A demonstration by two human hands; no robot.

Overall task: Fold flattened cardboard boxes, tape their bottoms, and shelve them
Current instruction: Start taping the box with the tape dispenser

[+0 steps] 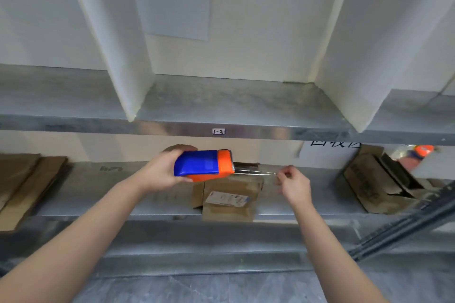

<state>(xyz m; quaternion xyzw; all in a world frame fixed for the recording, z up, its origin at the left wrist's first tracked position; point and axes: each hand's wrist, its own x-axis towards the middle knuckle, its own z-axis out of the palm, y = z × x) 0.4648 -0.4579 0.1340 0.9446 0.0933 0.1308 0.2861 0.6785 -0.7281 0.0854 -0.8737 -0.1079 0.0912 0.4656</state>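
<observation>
Two hands ready tape: left hand (162,172) grips dispenser (203,165), right hand (294,182) pinches tape (256,173) taut above box (231,198).

Both arms are uncovered. The bare, smooth left forearm (81,236) runs from the wrist behind the left hand (160,172) back to the lower left corner of the view. Skin shows along its whole length, and it looks broad near the camera and narrows steadily toward the wrist. The bare right forearm (327,248) is likewise uncovered from the wrist below the right hand (294,186) down to the bottom edge, and it looks slimmer in outline. Both hands show plain skin across their backs and fingers. The right hand's fingers are slightly blurred, and the nails on either hand are too small to make out.
</observation>
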